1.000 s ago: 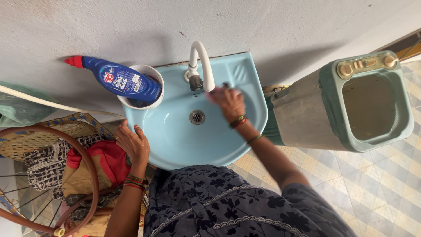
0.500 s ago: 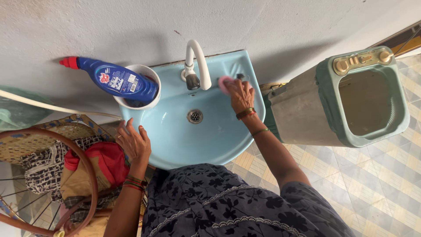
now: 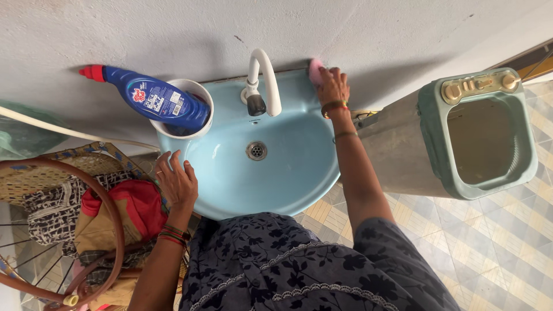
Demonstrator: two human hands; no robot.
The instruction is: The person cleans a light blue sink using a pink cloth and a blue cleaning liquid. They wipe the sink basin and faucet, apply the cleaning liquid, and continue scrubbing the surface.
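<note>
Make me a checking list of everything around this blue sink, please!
Surface: light blue sink, bare bowl, drain in the middle.
Job's things: pink sponge pressed on the sink's back rim by the white tap.
Clutter: blue bottle lying tilted in a white cup.
Grips: right hand holds the sponge; left hand rests open on the front rim.
Cables: white hose along the wall.
Surroundings: green washing machine, basket of clothes, tiled floor.

Blue cleaner bottle (image 3: pixel 154 99) w/ red cap, lying tilted in a white cup (image 3: pixel 199 95) on the sink's back-left rim, cap pointing left. Its label (image 3: pixel 158 99): rectangular, white, red & yellow patches. No signs or screens.
</note>
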